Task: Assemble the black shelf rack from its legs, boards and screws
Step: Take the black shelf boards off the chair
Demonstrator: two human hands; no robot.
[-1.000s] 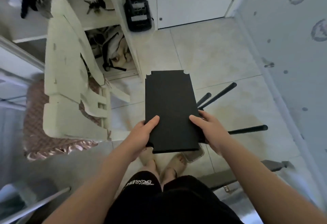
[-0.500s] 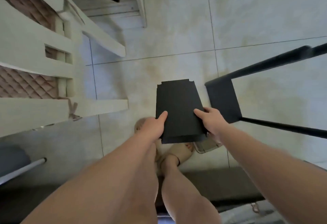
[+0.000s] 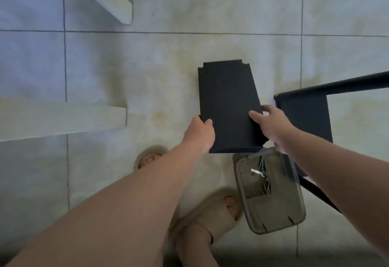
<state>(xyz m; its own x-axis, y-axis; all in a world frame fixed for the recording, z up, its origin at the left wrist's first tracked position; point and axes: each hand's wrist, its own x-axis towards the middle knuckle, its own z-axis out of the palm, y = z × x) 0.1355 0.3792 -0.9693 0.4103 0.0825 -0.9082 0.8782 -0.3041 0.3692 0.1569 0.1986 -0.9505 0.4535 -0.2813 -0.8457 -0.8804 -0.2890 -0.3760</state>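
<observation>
Head view: left hand [image 3: 199, 135] and right hand [image 3: 271, 127] grip the board [image 3: 228, 106], fingers [image 3: 267, 109] curled round its sides; we should align notches to legs [image 3: 347, 84].

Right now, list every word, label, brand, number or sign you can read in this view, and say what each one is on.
None: no text can be read anywhere in this view.
The board, held by the left hand and the right hand, is plain black.
The tray, the screws in it and the floor show no print or label.
</observation>
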